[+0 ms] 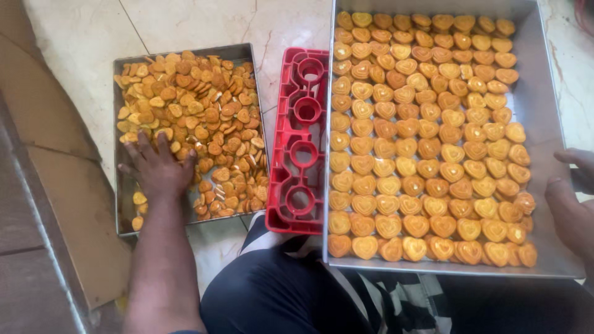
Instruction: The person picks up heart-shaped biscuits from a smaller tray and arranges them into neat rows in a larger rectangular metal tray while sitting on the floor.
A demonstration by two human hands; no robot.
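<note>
The left hand (158, 167) lies spread flat on loose biscuits (204, 105) in the small tray (122, 210), gripping nothing. The right hand (572, 198) rests open against the large tray (547, 111) of heart-shaped biscuits (421, 136). A red mould (300, 142) stands between the trays.

My left hand (158, 167) in the left tray (121, 204) of biscuits (204, 105), mould (300, 142) between trays, right tray (544, 117) beside my right hand (572, 207).

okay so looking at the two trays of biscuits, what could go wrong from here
The big tray seems to rest on the person's lap, steadied only by the right hand; it could tip and slide its heart biscuits. The left hand presses on loose biscuits in the small tray, which might crack some.
</note>
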